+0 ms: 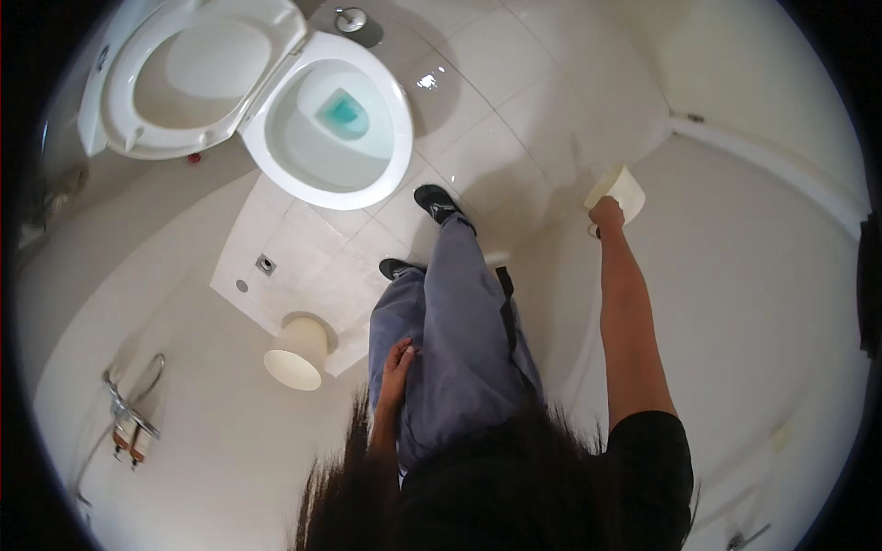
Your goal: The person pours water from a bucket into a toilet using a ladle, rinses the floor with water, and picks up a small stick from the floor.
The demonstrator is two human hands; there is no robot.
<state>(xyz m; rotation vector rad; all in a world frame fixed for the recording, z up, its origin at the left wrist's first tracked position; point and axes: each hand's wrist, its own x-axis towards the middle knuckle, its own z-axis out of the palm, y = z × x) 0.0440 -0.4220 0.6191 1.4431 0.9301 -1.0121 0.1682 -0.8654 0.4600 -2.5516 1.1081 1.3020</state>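
My right hand is stretched out to the right and grips a cream plastic jug tilted above the floor. Part of a ring-like handle shows beside the fingers. Close to my thigh, my left hand hangs loosely curled with nothing seen in it. A white toilet bowl stands ahead to the left, holding blue-green water. Its seat and lid are raised.
Wet patches shine on the tiled floor. Near the toilet is a round metal-topped toilet brush holder. A cream bin stands left of my legs, past a floor drain. A shower mixer and bottles are on the left wall.
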